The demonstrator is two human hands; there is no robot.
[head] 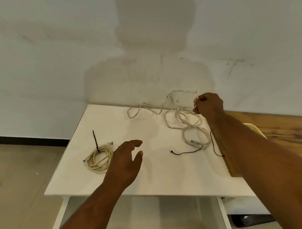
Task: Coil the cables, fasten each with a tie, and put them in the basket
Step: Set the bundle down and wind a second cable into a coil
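Smooth matt white table (160, 177); grainy wooden board (229, 160); cream plastic-sheathed cable (100, 158).

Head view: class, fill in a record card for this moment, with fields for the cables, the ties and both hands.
coiled cable: fastened with a black tie, front left of the white table
loose cable: uncoiled, sprawled over the back right
spare tie: lying unused mid-table
left hand: open, holding nothing, beside the coiled cable
right hand: raised, gripping the loose cable
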